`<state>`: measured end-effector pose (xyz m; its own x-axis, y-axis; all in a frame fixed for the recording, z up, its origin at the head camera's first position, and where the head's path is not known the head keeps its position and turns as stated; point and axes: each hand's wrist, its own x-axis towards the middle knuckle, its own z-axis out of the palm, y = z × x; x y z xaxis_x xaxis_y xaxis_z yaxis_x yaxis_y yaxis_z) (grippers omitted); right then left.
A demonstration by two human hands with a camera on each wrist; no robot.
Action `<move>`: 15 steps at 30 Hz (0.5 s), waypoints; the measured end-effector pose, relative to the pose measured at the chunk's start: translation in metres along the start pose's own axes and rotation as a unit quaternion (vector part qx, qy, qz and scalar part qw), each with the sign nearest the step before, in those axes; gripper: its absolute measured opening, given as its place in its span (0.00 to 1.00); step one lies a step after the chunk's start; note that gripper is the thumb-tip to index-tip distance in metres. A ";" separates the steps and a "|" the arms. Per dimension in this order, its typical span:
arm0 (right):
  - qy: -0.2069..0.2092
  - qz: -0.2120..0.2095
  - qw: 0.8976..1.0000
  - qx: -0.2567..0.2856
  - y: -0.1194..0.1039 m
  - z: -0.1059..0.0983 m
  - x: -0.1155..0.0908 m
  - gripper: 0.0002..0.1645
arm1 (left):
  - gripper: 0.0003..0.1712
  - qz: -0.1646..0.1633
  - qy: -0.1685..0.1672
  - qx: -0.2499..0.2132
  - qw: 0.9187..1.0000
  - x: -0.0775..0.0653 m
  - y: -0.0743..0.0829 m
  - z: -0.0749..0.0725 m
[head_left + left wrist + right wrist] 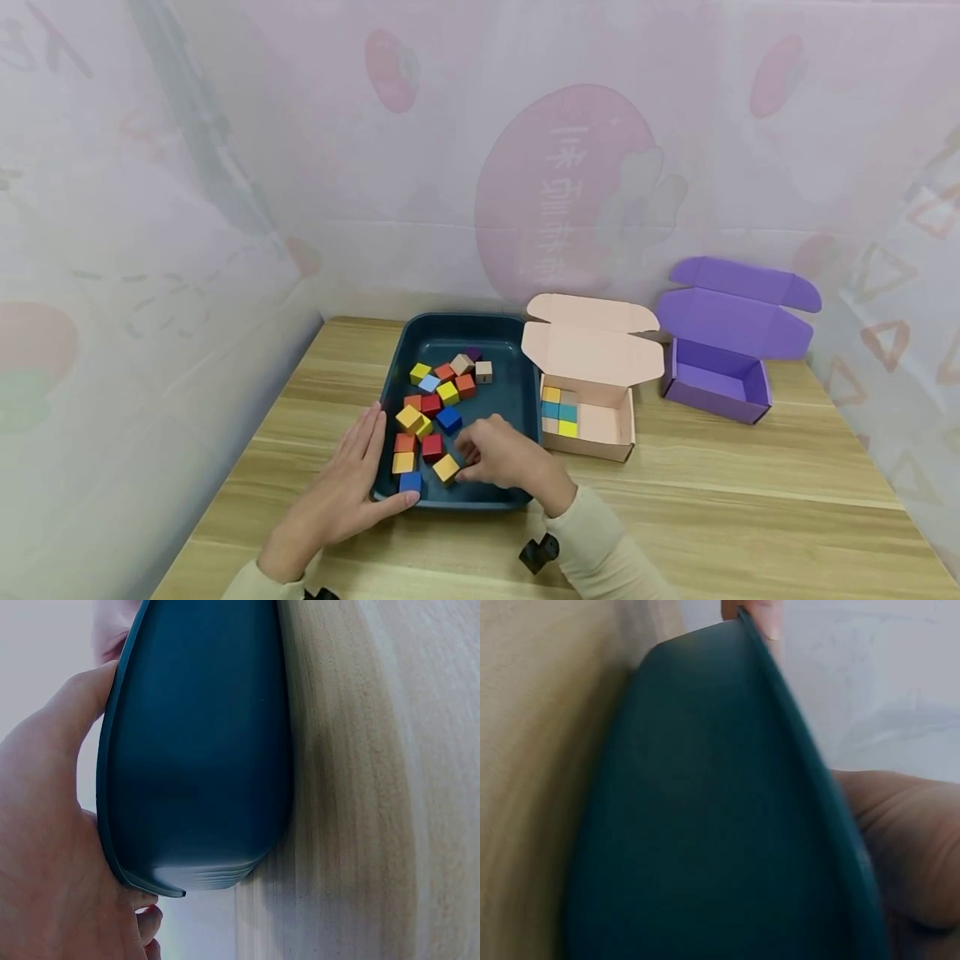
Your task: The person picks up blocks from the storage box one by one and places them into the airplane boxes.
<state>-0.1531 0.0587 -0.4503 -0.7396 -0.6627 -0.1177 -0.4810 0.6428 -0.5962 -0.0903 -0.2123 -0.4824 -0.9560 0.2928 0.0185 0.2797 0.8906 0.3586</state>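
Note:
A dark teal tray (495, 492) holds several small wooden cubes in red, orange, yellow, blue and plain wood. My left hand (337, 492) rests at its near left corner, straight fingers along the left rim and thumb on the front rim. The left wrist view shows the thumb against the rim of the tray (195, 750). My right hand (502, 454) is inside the tray's right part, fingers bent, thumb apart from them beside a yellow-orange cube (446, 469). No cube shows between its fingers. In the right wrist view the tray wall (705, 787) hides the fingertips.
Right of the tray stands an open pale pink box (592, 450) with several cubes in its left part. Farther right is an open purple box (712, 400). A wooden table (705, 517) carries everything, and printed cloth (420, 167) hangs behind it.

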 end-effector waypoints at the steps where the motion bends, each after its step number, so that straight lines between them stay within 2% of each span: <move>1: 0.000 0.004 1.000 0.000 0.000 0.003 0.001 0.20 | 0.70 0.000 0.001 0.001 1.000 0.000 0.000 0.000; 5: 0.003 0.014 1.000 0.001 0.001 0.010 0.005 0.20 | 0.70 0.001 0.000 0.002 1.000 0.000 0.000 0.000; 15: 0.011 0.003 1.000 -0.007 0.003 0.019 0.013 0.17 | 0.70 -0.002 -0.002 -0.003 1.000 0.000 -0.001 0.000</move>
<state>-0.1551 0.0452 -0.4689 -0.7530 -0.6497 -0.1038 -0.4828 0.6529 -0.5836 -0.0905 -0.2128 -0.4831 -0.9569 0.2901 0.0131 0.2748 0.8898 0.3644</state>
